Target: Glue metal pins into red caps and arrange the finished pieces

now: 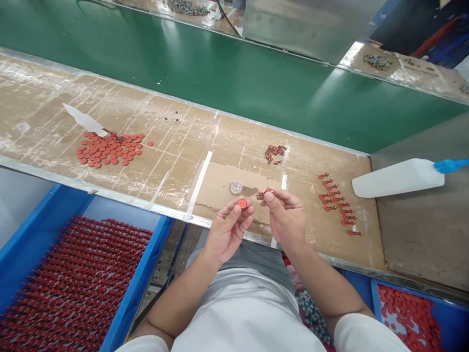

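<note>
Between thumb and fingers, my left hand (229, 227) pinches a small round red disc (242, 204) with small marks on its face. My right hand (287, 215) grips a small red and dark figurine (264, 193), close to the disc but apart from it. Just beyond both hands, a small clear round dish (236, 187) sits on a cardboard sheet (214, 183) taped to the bench. A pile of similar small figurines (273, 153) lies past my right hand. Further right, figurines on red discs (339, 200) stand in slanting rows.
Many loose red discs (106, 150) lie on the left with a white pointed piece (83, 120). A white bottle with a blue tip (399, 180) lies at the right. A blue tray (135, 283) of red pieces stands lower left, another blue bin (454, 318) lower right. A green belt (205, 63) runs behind.
</note>
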The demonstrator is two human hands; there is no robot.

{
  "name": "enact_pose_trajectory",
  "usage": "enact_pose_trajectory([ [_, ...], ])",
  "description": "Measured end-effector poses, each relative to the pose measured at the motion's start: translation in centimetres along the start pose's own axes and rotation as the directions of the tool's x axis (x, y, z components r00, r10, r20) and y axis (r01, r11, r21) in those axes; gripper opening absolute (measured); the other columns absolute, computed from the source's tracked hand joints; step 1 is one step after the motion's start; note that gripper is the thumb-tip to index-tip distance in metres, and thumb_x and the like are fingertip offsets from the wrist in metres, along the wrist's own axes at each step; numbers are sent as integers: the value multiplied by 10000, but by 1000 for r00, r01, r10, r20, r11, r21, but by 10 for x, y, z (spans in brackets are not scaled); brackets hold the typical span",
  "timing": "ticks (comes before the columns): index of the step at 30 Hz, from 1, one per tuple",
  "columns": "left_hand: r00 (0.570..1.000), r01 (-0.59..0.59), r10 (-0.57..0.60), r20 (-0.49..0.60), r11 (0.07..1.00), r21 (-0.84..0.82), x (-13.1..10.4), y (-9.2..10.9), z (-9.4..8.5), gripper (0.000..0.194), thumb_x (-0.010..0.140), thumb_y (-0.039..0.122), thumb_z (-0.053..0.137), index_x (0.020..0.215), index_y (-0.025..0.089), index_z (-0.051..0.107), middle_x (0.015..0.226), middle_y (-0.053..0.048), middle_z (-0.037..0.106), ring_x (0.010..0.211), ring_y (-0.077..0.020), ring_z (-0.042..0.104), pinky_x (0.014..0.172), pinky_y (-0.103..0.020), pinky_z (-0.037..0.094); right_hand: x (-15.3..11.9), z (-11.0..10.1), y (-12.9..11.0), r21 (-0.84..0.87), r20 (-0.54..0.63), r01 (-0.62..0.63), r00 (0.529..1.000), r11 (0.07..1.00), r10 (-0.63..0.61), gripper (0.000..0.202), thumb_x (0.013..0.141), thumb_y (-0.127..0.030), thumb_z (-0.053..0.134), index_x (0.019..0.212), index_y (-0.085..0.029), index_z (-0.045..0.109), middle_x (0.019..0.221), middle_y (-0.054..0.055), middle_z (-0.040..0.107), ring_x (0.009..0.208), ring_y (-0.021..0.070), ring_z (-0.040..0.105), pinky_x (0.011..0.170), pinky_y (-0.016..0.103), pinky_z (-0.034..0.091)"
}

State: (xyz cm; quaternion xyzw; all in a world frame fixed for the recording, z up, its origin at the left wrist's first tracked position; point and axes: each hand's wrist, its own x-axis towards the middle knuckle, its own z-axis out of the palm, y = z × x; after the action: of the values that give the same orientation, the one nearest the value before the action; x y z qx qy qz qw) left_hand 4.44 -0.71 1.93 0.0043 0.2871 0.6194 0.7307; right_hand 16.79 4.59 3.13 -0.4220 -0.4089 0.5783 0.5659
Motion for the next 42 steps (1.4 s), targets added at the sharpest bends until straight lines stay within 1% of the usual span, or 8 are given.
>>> enact_pose_trajectory([
  [4,1000,-17,17,11,1000,19,1,-5,1,193,772,227,707,959,179,705,944,-25,737,860,-107,696,761,-163,566,-13,-4,3,-188,62,190,981,964,-181,190,711,-217,770,896,-252,742,913,14,752,832,182,716,815,338,598],
  [7,999,-32,32,14,999,23,1,-7,1,161,781,237,698,931,181,712,946,-26,739,855,-101,694,773,-163,561,-17,-5,4,-294,126,316,948,902,-291,192,727,-200,753,908,-264,746,946,18,747,847,194,714,820,355,603],
  [10,999,-44,43,24,999,25,1,-8,2,135,794,233,684,915,183,715,955,-24,739,858,-96,691,784,-163,557,-16,-6,6,-322,176,424,905,846,-387,237,737,-164,738,935,-295,741,941,4,747,836,185,714,791,338,609],
  [13,999,-51,51,13,998,27,1,-8,2,132,792,229,685,909,175,716,941,-33,740,854,-97,690,790,-168,555,-14,-8,7,-327,223,487,872,810,-435,315,743,-118,723,983,-321,728,952,-5,745,847,178,711,792,328,607],
  [24,998,-64,64,-15,998,1,0,-7,0,148,777,213,700,915,160,716,925,-31,739,833,-87,688,770,-154,556,-14,-2,11,-303,273,512,855,804,-441,395,742,-63,707,1018,-345,714,980,-20,739,878,174,707,815,328,598],
  [28,997,-75,75,-23,997,-1,0,-6,-2,152,788,213,689,928,158,715,929,-29,740,832,-85,688,774,-156,556,-13,-1,12,-306,292,529,843,791,-451,378,738,-75,714,1010,-338,718,973,-15,741,871,180,710,804,329,599],
  [36,996,-71,71,-53,997,12,0,-7,-4,169,737,222,738,897,172,720,923,-34,743,816,-92,693,759,-155,554,-14,-3,16,-358,270,485,872,798,-409,268,743,-154,721,951,-323,733,951,-8,744,858,194,712,817,369,610],
  [42,995,-73,74,-66,997,23,0,-7,-6,180,725,235,748,891,173,720,924,-31,744,824,-92,692,773,-156,548,-16,-3,20,-347,249,476,878,808,-410,298,744,-137,719,973,-328,729,966,-13,742,865,185,711,818,348,610],
])
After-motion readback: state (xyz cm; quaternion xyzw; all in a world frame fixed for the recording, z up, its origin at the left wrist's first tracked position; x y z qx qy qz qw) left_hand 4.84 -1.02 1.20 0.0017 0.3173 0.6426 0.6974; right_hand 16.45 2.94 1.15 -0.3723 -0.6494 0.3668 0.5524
